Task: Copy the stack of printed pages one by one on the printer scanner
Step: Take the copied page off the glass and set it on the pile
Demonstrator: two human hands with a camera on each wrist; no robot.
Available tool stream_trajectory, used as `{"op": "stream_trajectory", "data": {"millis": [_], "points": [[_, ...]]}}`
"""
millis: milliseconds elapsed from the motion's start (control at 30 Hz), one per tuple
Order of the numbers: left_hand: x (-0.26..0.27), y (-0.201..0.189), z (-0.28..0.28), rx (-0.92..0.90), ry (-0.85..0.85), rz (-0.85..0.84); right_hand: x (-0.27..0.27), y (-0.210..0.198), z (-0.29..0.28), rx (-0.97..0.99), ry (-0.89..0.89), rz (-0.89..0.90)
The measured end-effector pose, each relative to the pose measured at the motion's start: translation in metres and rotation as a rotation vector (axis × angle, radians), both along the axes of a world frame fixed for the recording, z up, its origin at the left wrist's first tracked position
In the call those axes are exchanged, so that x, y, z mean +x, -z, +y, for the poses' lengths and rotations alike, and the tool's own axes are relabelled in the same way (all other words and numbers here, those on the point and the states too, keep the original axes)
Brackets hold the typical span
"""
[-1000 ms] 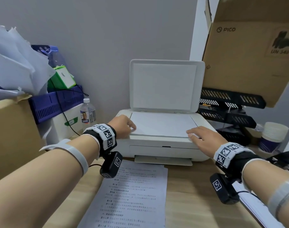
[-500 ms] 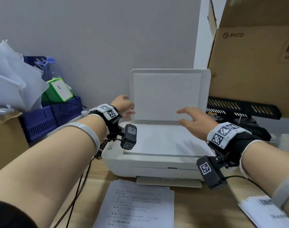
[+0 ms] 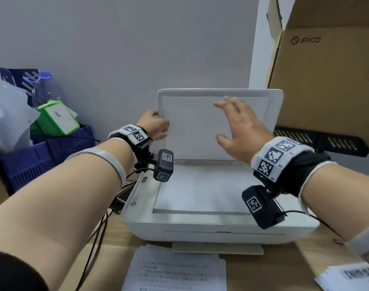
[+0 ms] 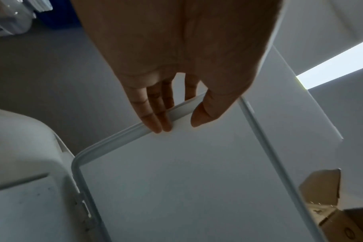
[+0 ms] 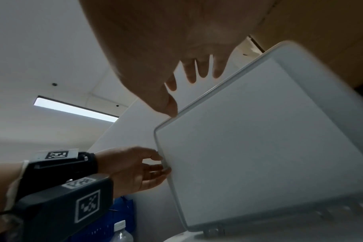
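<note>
Left hand point(image 3: 153, 126) is pinching the raised scanner lid point(image 3: 200, 127) at its side edge; right hand point(image 3: 240, 131) is hovering spread near its face. Lid likely light, stiff, hinged. A thin page point(image 3: 200, 190) is lying flat on the glass.

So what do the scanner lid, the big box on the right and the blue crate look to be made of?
Scanner lid: white matte plastic, judging by its smooth moulded rim and rounded corners; the left hand grips its edge. Big box: brown corrugated cardboard, going by its dull surface, printed logo and folded flaps. Blue crate: probably rigid plastic, with moulded slots.
</note>
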State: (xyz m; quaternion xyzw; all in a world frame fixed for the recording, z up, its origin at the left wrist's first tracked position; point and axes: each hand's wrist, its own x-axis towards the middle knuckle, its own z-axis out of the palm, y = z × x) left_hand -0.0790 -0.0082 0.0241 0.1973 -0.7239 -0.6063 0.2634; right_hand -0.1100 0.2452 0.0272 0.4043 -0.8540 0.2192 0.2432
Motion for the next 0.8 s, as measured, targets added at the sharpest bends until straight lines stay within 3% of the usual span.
{"op": "stream_trajectory", "data": {"millis": [267,367,433,567,667,800], "points": [[0.064,0.028,-0.004,-0.110,0.190,-0.054,0.031,0.007,-0.017,0.103,0.092,0.161],[0.088,0.049,-0.012,-0.219,0.241,-0.269,0.048,0.026,-0.011,0.236,0.083,0.045],[0.099,0.061,-0.018,-0.255,0.172,-0.406,0.055,0.042,-0.004,0.289,0.028,-0.037],[0.125,0.077,-0.015,-0.156,0.134,-0.614,0.061,0.071,0.005,0.332,-0.051,-0.094],[0.138,0.094,-0.012,-0.113,0.165,-0.687,0.063,0.084,0.008,0.359,-0.042,-0.109],[0.143,0.105,-0.006,-0.081,0.132,-0.657,0.064,0.096,0.011,0.371,-0.067,-0.160]]}}
